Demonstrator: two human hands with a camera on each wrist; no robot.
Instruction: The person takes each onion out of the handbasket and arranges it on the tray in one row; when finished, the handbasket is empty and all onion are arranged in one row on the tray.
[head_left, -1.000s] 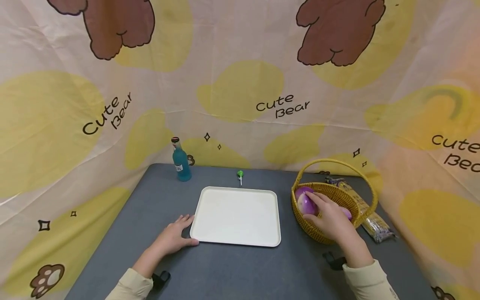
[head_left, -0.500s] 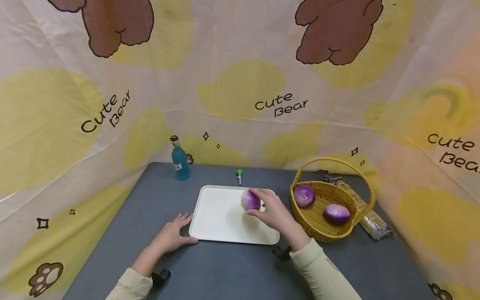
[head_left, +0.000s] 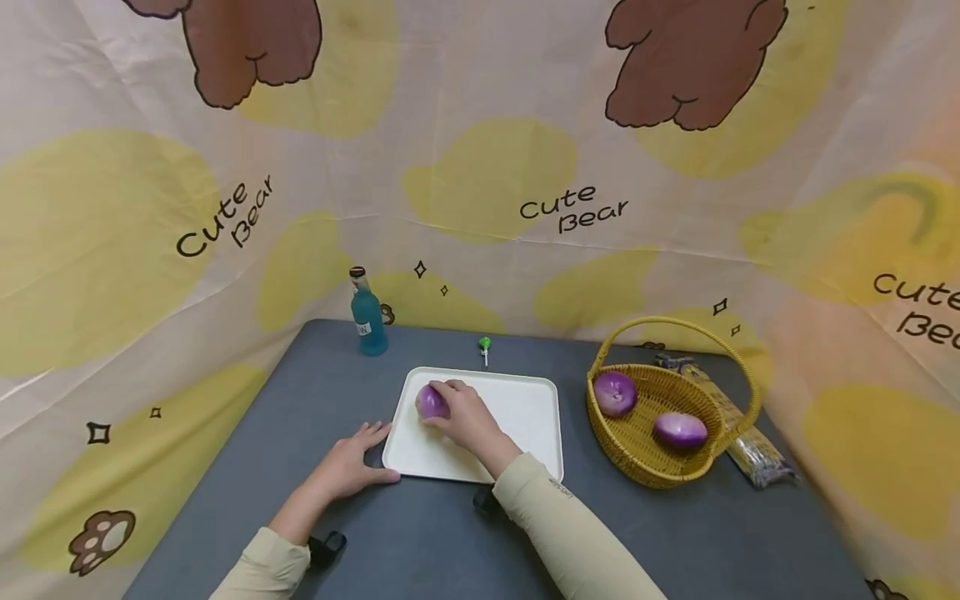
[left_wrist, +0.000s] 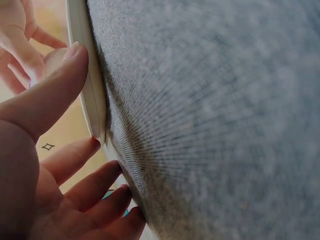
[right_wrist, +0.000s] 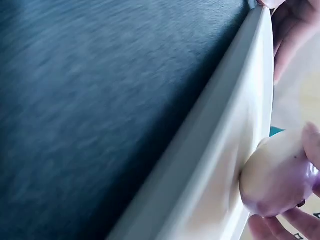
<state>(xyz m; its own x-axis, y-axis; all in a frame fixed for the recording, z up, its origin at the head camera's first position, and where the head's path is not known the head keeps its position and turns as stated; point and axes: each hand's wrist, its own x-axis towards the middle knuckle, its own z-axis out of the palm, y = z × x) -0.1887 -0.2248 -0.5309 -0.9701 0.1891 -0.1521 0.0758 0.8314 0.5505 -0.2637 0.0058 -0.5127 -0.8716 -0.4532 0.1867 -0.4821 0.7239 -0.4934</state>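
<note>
My right hand (head_left: 467, 418) grips a purple onion (head_left: 431, 403) over the left part of a white tray (head_left: 517, 417). In the right wrist view the onion (right_wrist: 275, 175) is pale on one side and purple on the other, right at the tray's surface; fingertips lie along its sides. My left hand (head_left: 347, 463) rests at the tray's near left corner, thumb at the front edge and fingers spread toward the left edge. The left wrist view shows the thumb (left_wrist: 55, 92) against the tray's rim (left_wrist: 87, 75).
A yellow wicker basket (head_left: 637, 467) with a tall handle stands to the right, holding two purple onions (head_left: 615, 393). Behind it lies a long plastic-wrapped packet (head_left: 750, 450). A blue bottle (head_left: 369, 321) and a green lollipop (head_left: 485, 344) stand near the back edge.
My right hand has taken an onion out of the basket and carried it left, across to the left part of the tray. My left hand has stayed at the tray's corner.
</note>
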